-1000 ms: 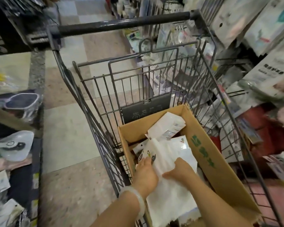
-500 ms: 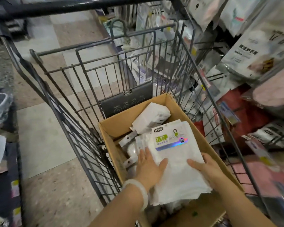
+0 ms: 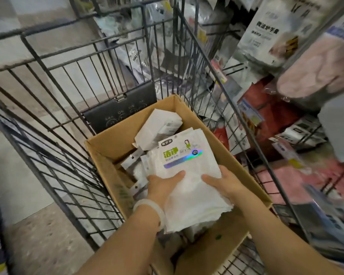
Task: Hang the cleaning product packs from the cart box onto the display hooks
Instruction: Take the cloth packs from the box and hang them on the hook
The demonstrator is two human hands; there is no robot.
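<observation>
A stack of white cleaning cloth packs (image 3: 189, 175) with a green and holographic label sits between both my hands above the cardboard box (image 3: 107, 143) in the wire cart (image 3: 53, 108). My left hand (image 3: 163, 185) grips the stack's left edge, thumb on top. My right hand (image 3: 224, 182) grips its right edge, thumb on top. More white packs (image 3: 159, 128) lie loose in the box behind and under the stack. Display hooks (image 3: 234, 68) with hanging goods fill the rack on the right.
Hanging packs (image 3: 270, 30) and a pink glove pack (image 3: 322, 70) crowd the rack close to the cart's right side. Red and pink goods (image 3: 266, 116) sit lower on that rack. Tiled floor (image 3: 28, 195) lies to the left of the cart.
The stack has been turned label side up and lifted a little out of the box. Both hands have shifted to its two side edges. The view has moved closer and to the right.
</observation>
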